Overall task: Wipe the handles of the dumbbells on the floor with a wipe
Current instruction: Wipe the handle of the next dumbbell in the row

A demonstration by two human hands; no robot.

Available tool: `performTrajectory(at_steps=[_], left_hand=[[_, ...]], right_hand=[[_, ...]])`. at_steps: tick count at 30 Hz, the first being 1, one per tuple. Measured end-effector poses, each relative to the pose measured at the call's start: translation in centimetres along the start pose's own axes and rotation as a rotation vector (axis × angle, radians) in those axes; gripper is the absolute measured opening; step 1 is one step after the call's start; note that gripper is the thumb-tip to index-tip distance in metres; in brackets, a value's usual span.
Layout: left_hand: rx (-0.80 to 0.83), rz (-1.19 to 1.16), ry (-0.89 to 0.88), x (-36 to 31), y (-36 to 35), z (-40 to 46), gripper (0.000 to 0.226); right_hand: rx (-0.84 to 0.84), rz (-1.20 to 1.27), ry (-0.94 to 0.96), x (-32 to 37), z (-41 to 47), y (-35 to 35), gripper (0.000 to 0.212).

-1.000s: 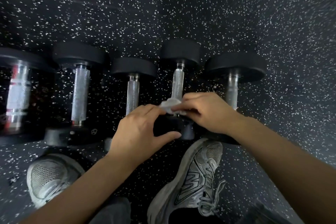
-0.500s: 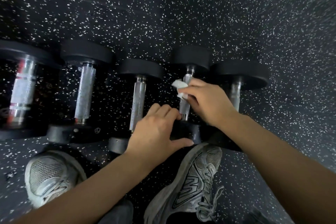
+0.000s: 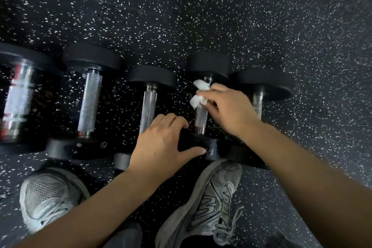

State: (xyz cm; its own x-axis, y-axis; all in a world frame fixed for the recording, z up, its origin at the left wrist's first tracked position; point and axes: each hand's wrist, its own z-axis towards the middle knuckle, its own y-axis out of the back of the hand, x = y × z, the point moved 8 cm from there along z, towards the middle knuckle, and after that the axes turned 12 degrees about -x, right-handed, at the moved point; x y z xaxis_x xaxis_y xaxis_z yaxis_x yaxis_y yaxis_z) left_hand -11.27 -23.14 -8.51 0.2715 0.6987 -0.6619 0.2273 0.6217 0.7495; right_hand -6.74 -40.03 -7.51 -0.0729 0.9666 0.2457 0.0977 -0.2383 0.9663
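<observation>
Several black dumbbells with knurled silver handles lie side by side on the floor. My right hand (image 3: 227, 106) pinches a white wipe (image 3: 199, 92) around the upper part of the fourth dumbbell's handle (image 3: 200, 120). My left hand (image 3: 163, 143) grips the near black head (image 3: 203, 145) of that same dumbbell, thumb on its front. The fifth dumbbell's handle (image 3: 257, 100) is partly hidden behind my right hand. The third handle (image 3: 148, 106) and the second handle (image 3: 90, 102) lie bare to the left.
A thicker chrome handle with red bands (image 3: 17, 102) lies at the far left. My two grey sneakers (image 3: 211, 203) (image 3: 48, 197) stand just in front of the row. Black speckled rubber floor (image 3: 201, 16) stretches beyond the dumbbells.
My right hand has slid the wipe up the fourth handle from its near end towards the far head. My left hand has stayed on the near head.
</observation>
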Motion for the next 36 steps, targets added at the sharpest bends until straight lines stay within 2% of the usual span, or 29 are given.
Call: performTrajectory(at_steps=[4,6,9,10,14,16,21,25,27,28,30,32,34,36], left_hand=[[0.039,0.023,0.034,0.4,-0.1,0.1,0.070],[0.069,0.029,0.054,0.4,-0.2,0.1,0.072],[0.106,0.038,0.084,0.5,-0.4,0.2,0.073],[0.110,0.038,0.087,0.6,-0.4,0.2,0.073],[0.122,0.051,0.085,0.8,-0.1,0.2,0.073],[0.108,0.055,0.074,0.9,0.2,0.3,0.072],[0.074,0.002,0.041,1.7,0.6,0.2,0.071],[0.052,0.061,0.023,3.1,1.2,0.3,0.076],[0.050,0.071,0.029,3.7,1.4,0.2,0.079],[0.044,0.066,0.028,3.8,1.5,0.2,0.080],[0.023,0.041,0.028,4.0,1.6,0.1,0.082],[0.003,0.024,0.026,4.0,1.6,0.0,0.083],[-0.013,0.024,0.016,3.9,1.7,0.0,0.083],[-0.025,0.016,0.017,3.9,1.7,0.1,0.083]], right_hand=[[0.115,0.061,0.133,1.5,-1.7,-0.7,0.030],[0.225,0.052,0.182,1.9,-2.8,-1.2,0.031],[0.331,0.152,0.153,1.6,-3.5,-1.4,0.030],[0.280,0.196,0.123,1.2,-3.1,-1.0,0.030],[-0.136,0.228,-0.104,-1.9,-0.7,1.9,0.031],[-0.169,0.183,-0.147,-2.4,-0.2,1.7,0.032],[-0.044,0.257,-0.042,-1.0,-1.7,-0.1,0.033],[0.215,0.261,0.076,0.9,-3.6,-1.5,0.033],[0.261,0.309,0.086,1.3,-3.6,-1.6,0.032],[0.199,0.332,0.067,1.2,-3.0,-1.1,0.033],[-0.037,0.340,-0.033,-0.1,-1.2,0.6,0.036],[-0.221,0.270,-0.145,-1.6,0.2,1.8,0.035],[-0.237,0.192,-0.175,-1.9,0.9,1.4,0.033],[-0.172,0.231,-0.152,-1.4,0.7,0.4,0.033]])
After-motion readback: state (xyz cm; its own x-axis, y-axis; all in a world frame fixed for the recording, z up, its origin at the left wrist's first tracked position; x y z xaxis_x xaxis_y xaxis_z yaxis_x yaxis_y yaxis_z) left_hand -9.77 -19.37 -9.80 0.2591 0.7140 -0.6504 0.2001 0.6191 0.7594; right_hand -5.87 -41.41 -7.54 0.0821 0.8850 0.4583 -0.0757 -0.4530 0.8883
